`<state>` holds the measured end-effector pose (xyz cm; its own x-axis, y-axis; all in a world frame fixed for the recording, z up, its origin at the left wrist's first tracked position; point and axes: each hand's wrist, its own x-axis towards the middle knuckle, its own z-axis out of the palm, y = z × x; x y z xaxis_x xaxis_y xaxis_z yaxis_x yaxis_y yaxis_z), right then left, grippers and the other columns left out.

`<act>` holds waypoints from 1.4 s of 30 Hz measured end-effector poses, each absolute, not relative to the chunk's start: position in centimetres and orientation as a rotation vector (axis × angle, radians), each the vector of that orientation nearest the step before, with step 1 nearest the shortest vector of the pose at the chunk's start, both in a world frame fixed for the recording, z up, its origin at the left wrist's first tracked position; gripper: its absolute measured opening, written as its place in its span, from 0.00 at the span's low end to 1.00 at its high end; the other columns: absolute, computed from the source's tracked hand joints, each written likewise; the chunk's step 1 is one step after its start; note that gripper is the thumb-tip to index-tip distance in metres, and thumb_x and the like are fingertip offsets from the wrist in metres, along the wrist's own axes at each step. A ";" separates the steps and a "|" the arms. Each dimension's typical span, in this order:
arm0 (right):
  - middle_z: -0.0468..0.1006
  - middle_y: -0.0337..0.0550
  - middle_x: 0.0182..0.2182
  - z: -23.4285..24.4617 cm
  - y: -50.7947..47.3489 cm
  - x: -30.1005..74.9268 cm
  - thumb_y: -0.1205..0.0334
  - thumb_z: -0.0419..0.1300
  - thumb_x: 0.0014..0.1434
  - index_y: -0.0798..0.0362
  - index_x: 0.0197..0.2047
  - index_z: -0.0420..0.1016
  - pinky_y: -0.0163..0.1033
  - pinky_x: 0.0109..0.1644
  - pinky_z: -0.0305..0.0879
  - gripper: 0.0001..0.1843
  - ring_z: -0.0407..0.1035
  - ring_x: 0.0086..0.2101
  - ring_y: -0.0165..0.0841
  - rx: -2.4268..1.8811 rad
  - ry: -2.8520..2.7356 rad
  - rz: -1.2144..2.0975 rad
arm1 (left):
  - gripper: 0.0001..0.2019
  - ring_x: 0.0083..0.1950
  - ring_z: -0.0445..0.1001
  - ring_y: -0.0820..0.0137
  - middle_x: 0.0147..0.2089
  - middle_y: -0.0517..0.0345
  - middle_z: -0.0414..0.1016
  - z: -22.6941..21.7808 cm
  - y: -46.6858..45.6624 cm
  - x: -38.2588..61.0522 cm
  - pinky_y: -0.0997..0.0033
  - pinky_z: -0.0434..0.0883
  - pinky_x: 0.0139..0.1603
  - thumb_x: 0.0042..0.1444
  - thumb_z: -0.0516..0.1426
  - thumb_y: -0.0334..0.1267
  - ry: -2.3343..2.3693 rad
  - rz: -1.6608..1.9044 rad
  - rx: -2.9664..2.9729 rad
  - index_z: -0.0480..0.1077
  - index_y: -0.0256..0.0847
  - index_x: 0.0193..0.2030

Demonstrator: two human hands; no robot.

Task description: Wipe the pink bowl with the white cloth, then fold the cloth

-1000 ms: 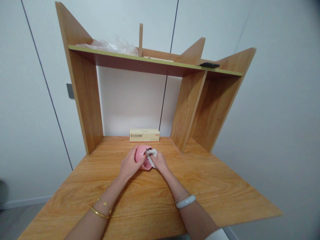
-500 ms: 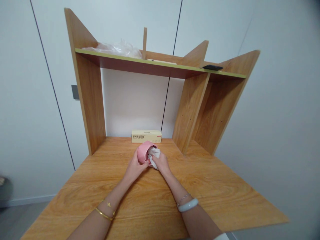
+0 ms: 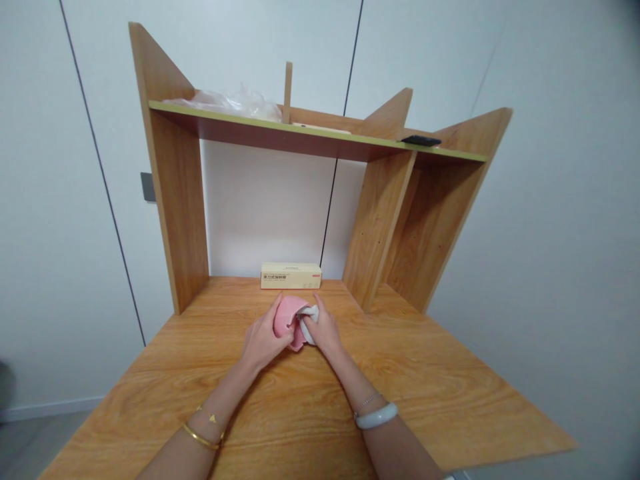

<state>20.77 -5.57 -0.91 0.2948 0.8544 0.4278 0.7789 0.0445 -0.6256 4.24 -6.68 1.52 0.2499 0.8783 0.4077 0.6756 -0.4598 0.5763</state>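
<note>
"Compared with the frame half a second ago, our pink vessel sits turned: its uneven near edge now shows more plainly."

"Where is it, exactly?"

"Between our two hands, low over the middle of the bench, with the box standing apart on the far side. We cannot tell whether the vessel rests on the surface."

"Why do we hold it from the left?"

"Our left hand curls around that wall, thumb on the near edge, probably to keep it steady. That leaves the opening toward the right, within easy reach of our right hand."

"Is that one spread?"

"No, it pinches the white cloth at the opening's right side, thumb pointing inward, one finger raised on the far side. Its other fingertips are hidden, so we cannot tell how they lie."
</note>
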 end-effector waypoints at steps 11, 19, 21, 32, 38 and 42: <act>0.70 0.49 0.49 -2.1 -4.5 20.6 0.63 0.48 0.54 0.56 0.58 0.55 0.38 0.48 0.62 0.27 0.66 0.47 0.34 -1.474 -1.325 0.247 | 0.39 0.53 0.68 0.60 0.57 0.44 0.64 -0.4 -5.9 5.5 0.63 0.66 0.49 0.49 0.57 0.48 1.125 1.227 1.947 0.44 0.37 0.64; 0.77 0.51 0.34 -0.3 -5.7 20.4 0.58 0.56 0.52 0.55 0.63 0.48 0.39 0.37 0.62 0.37 0.72 0.35 0.42 -1.823 -1.428 -0.022 | 0.33 0.45 0.72 0.59 0.48 0.46 0.72 0.7 -6.0 4.9 0.64 0.67 0.43 0.48 0.57 0.41 1.418 1.079 2.050 0.52 0.39 0.61; 0.77 0.51 0.31 0.2 -6.1 20.7 0.55 0.57 0.53 0.54 0.63 0.48 0.40 0.36 0.61 0.37 0.72 0.33 0.43 -1.864 -1.506 -0.106 | 0.34 0.45 0.73 0.58 0.48 0.46 0.73 1.1 -6.3 4.8 0.64 0.67 0.43 0.48 0.57 0.41 1.475 0.998 2.101 0.51 0.41 0.62; 0.77 0.49 0.36 -1.3 -5.4 21.6 0.62 0.54 0.53 0.56 0.62 0.51 0.38 0.39 0.63 0.33 0.71 0.37 0.39 -1.703 -1.518 0.071 | 0.36 0.46 0.72 0.58 0.48 0.44 0.72 0.6 -6.2 4.7 0.61 0.67 0.44 0.53 0.53 0.49 1.308 1.102 2.071 0.44 0.38 0.65; 0.74 0.50 0.44 -2.2 -4.7 21.0 0.66 0.49 0.53 0.57 0.61 0.52 0.38 0.44 0.64 0.31 0.69 0.43 0.36 -1.560 -1.364 0.164 | 0.43 0.63 0.55 0.61 0.64 0.43 0.52 -1.0 -5.2 5.5 0.62 0.56 0.60 0.47 0.59 0.44 0.999 1.288 1.988 0.39 0.38 0.65; 0.74 0.51 0.43 -1.8 -4.8 20.7 0.64 0.51 0.52 0.58 0.62 0.49 0.38 0.42 0.64 0.34 0.70 0.42 0.38 -1.625 -1.367 0.140 | 0.39 0.62 0.57 0.64 0.63 0.46 0.55 -0.8 -5.3 5.4 0.64 0.56 0.60 0.48 0.56 0.37 1.015 1.330 1.998 0.42 0.38 0.65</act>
<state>20.67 -4.83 -1.79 0.3630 0.8057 0.4682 0.6940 0.1015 -0.7128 5.44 -5.26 -0.77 0.2331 0.8158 0.5293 0.2954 -0.5780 0.7607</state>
